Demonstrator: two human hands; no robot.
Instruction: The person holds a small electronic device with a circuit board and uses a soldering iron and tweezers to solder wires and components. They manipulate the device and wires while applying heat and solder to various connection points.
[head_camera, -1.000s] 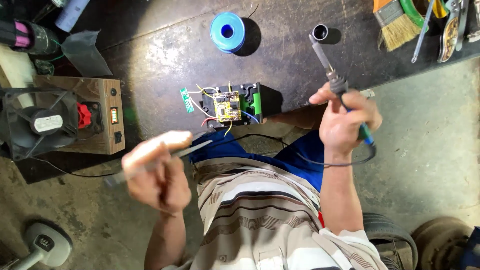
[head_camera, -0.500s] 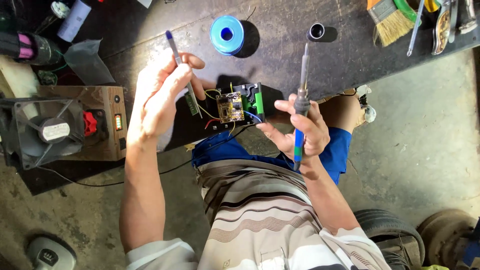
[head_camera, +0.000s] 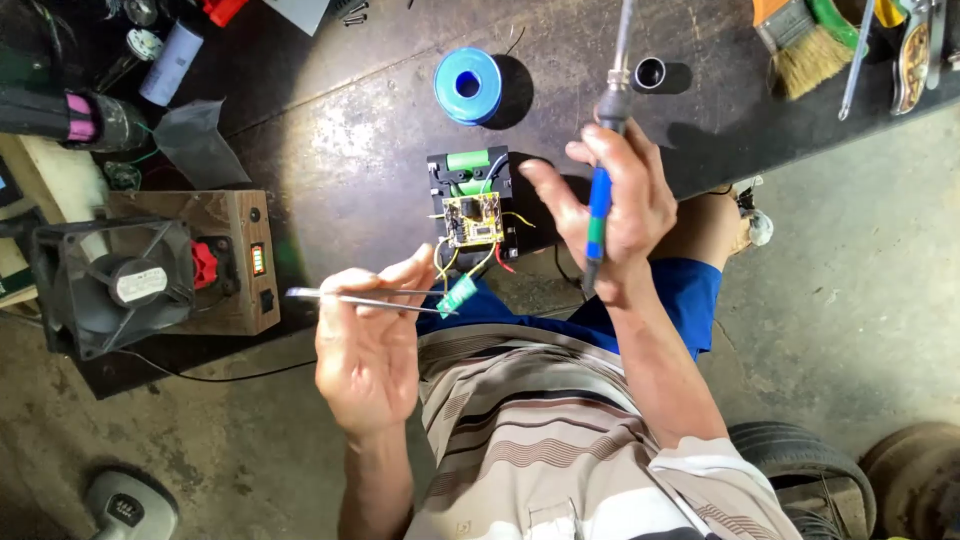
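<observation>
**Now the tweezers drop back, iron stays raised**

Closest in, the left hand (head_camera: 372, 355) has swung down from over the table, pinching thin metal tweezers (head_camera: 365, 298) level, tips beside a small green part (head_camera: 460, 295). The right hand (head_camera: 612, 205) keeps its fist round the blue-handled soldering iron (head_camera: 603, 150), tip up. Between them, just beyond, lies the small yellow circuit board on its black holder (head_camera: 473, 215), untouched; farther off, a blue solder spool (head_camera: 468, 85).

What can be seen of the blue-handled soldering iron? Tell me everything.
The blue-handled soldering iron is a slim tool with a blue and green grip, a dark collar and a thin grey metal shaft. It stands nearly upright, its tip past the top edge of the picture. The right hand wraps its grip, above the dark workbench.
</observation>
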